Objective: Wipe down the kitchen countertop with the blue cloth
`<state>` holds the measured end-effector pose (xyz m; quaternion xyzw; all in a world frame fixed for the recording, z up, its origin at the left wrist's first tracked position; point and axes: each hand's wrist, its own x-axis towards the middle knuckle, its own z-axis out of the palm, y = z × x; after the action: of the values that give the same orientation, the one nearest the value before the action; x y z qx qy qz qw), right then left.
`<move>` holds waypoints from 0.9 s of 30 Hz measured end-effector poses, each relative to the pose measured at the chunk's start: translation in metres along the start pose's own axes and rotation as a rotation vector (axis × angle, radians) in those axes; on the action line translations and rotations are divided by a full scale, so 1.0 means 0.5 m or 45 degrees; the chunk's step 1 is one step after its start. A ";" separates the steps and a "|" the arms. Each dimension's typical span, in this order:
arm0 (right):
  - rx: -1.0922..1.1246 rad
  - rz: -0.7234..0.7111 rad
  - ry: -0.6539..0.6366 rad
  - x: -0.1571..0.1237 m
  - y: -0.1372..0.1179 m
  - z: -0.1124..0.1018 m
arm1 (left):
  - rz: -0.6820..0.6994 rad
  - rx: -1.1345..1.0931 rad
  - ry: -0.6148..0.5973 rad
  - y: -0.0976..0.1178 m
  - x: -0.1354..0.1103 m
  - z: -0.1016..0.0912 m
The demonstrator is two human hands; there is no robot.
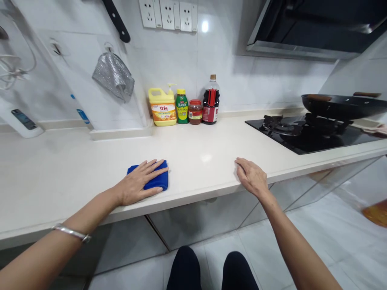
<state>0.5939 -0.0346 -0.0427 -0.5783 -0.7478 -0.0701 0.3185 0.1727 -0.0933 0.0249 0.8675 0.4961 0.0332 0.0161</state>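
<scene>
My left hand (139, 183) lies flat with spread fingers on a folded blue cloth (157, 181), pressing it against the white countertop (199, 157). Part of the cloth is hidden beneath the palm. Farther right, my right hand (252, 175) rests at the counter's front edge, its fingers curled and held together. I see nothing in it, though the underside of the fingers is hidden.
Against the wall stand a yellow detergent jug (163, 108), a green bottle (182, 106), a red-lidded jar (195, 112) and a dark sauce bottle (211, 100). A black gas stove (290, 141) with a wok (341, 106) is at right. A white bottle (26, 123) leans far left.
</scene>
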 end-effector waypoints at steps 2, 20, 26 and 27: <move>0.014 0.010 0.017 0.002 0.000 0.002 | -0.026 0.024 -0.007 -0.005 -0.011 -0.002; 0.038 0.027 0.069 0.005 -0.012 0.006 | -0.153 0.102 0.003 0.023 -0.010 0.014; 0.031 0.019 0.108 0.010 -0.017 0.010 | -0.111 0.122 0.059 0.001 0.035 0.037; 0.033 0.020 0.116 0.011 -0.018 0.010 | -0.102 0.124 0.060 0.000 0.050 0.040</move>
<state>0.5832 -0.0307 -0.0413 -0.5763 -0.7287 -0.0841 0.3603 0.1869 -0.0717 0.0061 0.8456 0.5317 0.0289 -0.0367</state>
